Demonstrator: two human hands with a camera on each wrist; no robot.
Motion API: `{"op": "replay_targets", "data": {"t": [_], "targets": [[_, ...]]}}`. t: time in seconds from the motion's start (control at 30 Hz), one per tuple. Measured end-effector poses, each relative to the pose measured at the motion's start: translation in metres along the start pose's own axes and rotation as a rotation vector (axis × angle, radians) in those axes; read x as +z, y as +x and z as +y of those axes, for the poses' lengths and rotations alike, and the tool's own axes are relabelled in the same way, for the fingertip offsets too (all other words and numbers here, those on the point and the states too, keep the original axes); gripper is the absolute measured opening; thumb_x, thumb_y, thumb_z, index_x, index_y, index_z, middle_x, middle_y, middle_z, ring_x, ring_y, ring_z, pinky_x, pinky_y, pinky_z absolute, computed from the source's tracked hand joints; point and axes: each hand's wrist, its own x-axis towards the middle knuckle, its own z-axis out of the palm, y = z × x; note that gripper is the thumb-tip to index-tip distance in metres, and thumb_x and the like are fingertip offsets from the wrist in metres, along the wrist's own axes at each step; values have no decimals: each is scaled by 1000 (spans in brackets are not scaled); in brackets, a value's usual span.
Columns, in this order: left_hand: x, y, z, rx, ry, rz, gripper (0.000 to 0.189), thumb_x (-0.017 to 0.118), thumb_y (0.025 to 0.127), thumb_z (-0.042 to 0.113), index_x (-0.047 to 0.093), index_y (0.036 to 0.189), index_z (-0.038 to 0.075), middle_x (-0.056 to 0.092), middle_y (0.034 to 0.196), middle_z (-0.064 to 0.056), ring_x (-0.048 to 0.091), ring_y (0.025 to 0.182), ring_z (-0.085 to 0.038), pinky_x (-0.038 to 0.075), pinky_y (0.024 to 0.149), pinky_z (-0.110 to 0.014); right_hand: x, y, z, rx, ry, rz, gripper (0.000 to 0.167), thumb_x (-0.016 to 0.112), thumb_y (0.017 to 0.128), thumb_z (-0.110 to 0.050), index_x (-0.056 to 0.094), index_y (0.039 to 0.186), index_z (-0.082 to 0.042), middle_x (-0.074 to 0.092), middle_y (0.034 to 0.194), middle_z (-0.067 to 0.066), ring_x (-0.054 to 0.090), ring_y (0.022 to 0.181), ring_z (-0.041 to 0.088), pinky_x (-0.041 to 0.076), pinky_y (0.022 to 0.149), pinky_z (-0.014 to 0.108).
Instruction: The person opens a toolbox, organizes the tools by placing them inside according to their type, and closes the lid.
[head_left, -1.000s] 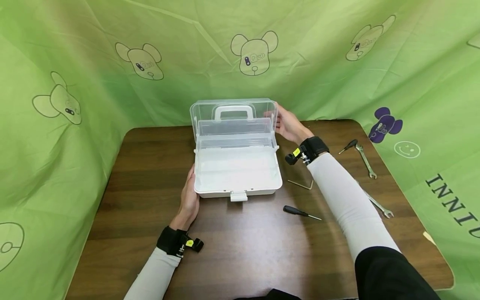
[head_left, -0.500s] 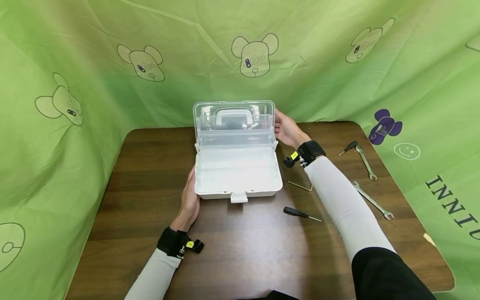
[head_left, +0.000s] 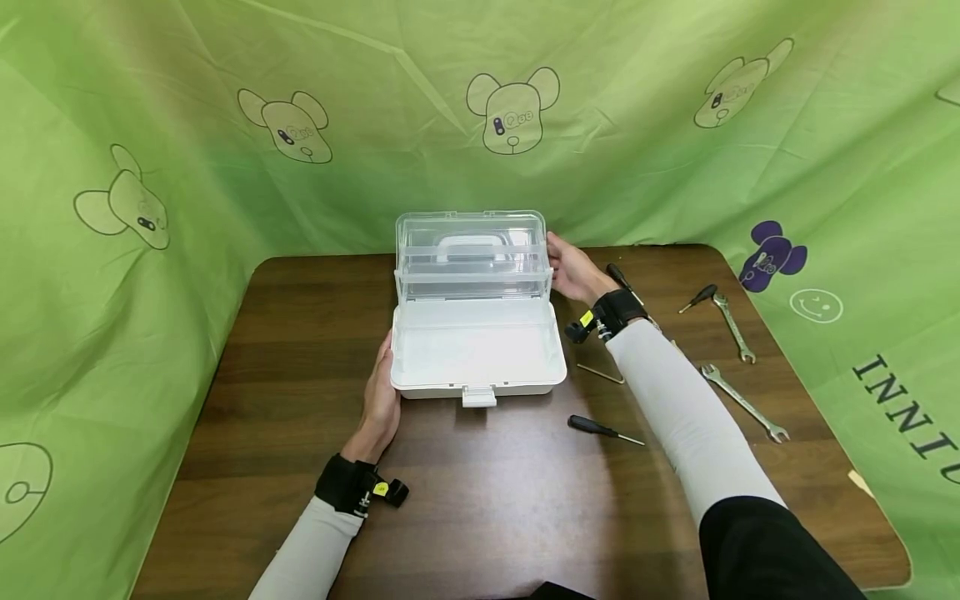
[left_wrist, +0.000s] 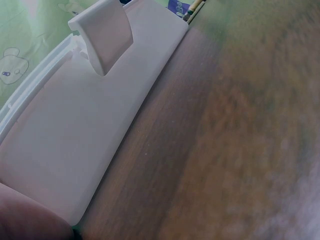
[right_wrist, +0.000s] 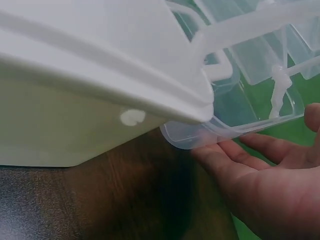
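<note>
A white plastic toolbox [head_left: 480, 346] stands at the middle of the table, its clear lid [head_left: 468, 215] tipped back. Translucent trays [head_left: 423, 265] show in front of the lid, with a white handle seen through it. A latch [head_left: 478, 397] juts from the front. My left hand [head_left: 381, 408] lies along the box's left side; part of it [left_wrist: 30, 215] shows at the corner in the left wrist view. Beside the lid's right edge is my right hand [head_left: 576, 271]. In the right wrist view its extended fingers [right_wrist: 240, 155] touch the lid from below, with the thumb near its far edge.
Right of the box lie a hex key [head_left: 600, 373], a black-handled screwdriver [head_left: 592, 425], two wrenches [head_left: 733, 329] and a short screwdriver [head_left: 701, 296]. Another screwdriver [head_left: 617, 275] is partly hidden by my right wrist. A green printed cloth [head_left: 360, 192] hangs behind the table.
The lid has tilted farther back and down, and the trays have shifted back with it. My right hand has lowered alongside the lid. My left hand has stayed at the box's side.
</note>
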Motion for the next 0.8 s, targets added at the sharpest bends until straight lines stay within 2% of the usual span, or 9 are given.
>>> {"op": "replay_targets", "data": {"t": [0.17, 0.33, 0.47, 0.63, 0.8], "targets": [[0, 1, -1, 9, 6, -8, 55, 17, 119, 24, 11, 171, 10, 12, 178, -2, 10, 163, -15, 11, 132, -39, -2, 1, 4, 19, 11, -3, 72, 27, 116, -50, 17, 168, -2, 53, 139, 16, 60, 112, 21, 49, 104, 36], [-1, 1, -1, 12, 8, -9, 55, 18, 119, 24, 12, 171, 11, 13, 178, -1, 11, 162, -15, 11, 132, -39, -3, 2, 8, 31, 16, -27, 71, 26, 116, -48, 18, 167, 0, 60, 124, 13, 64, 105, 19, 52, 93, 31], [0, 0, -1, 10, -2, -7, 54, 18, 119, 24, 13, 171, 13, 14, 177, 0, 12, 162, -14, 12, 132, -38, -3, 1, 10, 36, 14, -23, 71, 27, 116, -49, 19, 167, 0, 63, 117, 10, 60, 112, 22, 50, 97, 33], [2, -1, 1, 12, -12, -5, 53, 18, 119, 25, 15, 171, 14, 15, 177, 0, 13, 162, -13, 13, 131, -37, -4, 1, 11, 40, 11, -34, 73, 27, 116, -50, 17, 168, 0, 61, 118, 8, 52, 127, 29, 45, 108, 38], [2, -1, 1, 11, -10, -2, 53, 18, 119, 25, 15, 171, 14, 16, 177, -1, 13, 162, -14, 13, 131, -38, -5, 0, 13, 49, -5, -36, 74, 27, 115, -50, 22, 165, 4, 63, 118, 11, 55, 121, 27, 46, 107, 38]]}}
